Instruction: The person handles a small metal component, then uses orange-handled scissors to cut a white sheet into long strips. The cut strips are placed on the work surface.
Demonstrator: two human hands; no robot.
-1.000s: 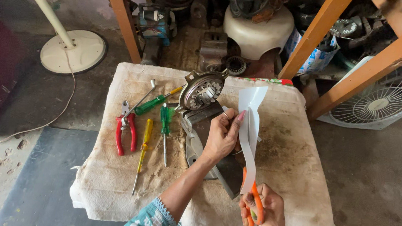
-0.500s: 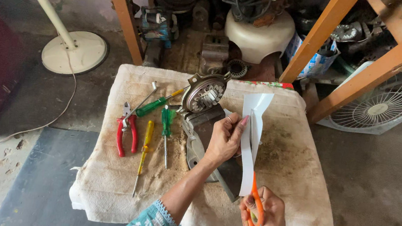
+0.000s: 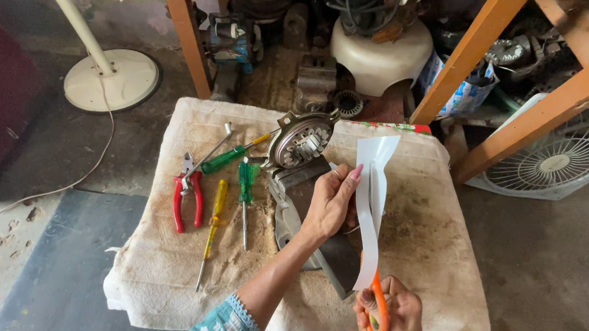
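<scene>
My left hand [image 3: 331, 202] pinches a white paper sheet [image 3: 372, 188] held upright over the table. My right hand [image 3: 395, 322] grips orange-handled scissors [image 3: 376, 309] whose blades enter the paper's lower end, with a long cut running up the sheet. Just behind the left hand lies a grey metal motor part with a round toothed end [image 3: 302, 138].
A stained cloth [image 3: 419, 230] covers the low table. On its left lie red pliers [image 3: 188, 194], a yellow screwdriver [image 3: 215, 215], green screwdrivers [image 3: 243, 182] and a wrench. A fan base [image 3: 110, 79], a white fan grille [image 3: 565, 154], orange wooden posts [image 3: 466, 56] and motor scrap stand around.
The scissors have cut further up the paper, and the sheet now splits into two strips at the top. My left hand has shifted slightly along the sheet.
</scene>
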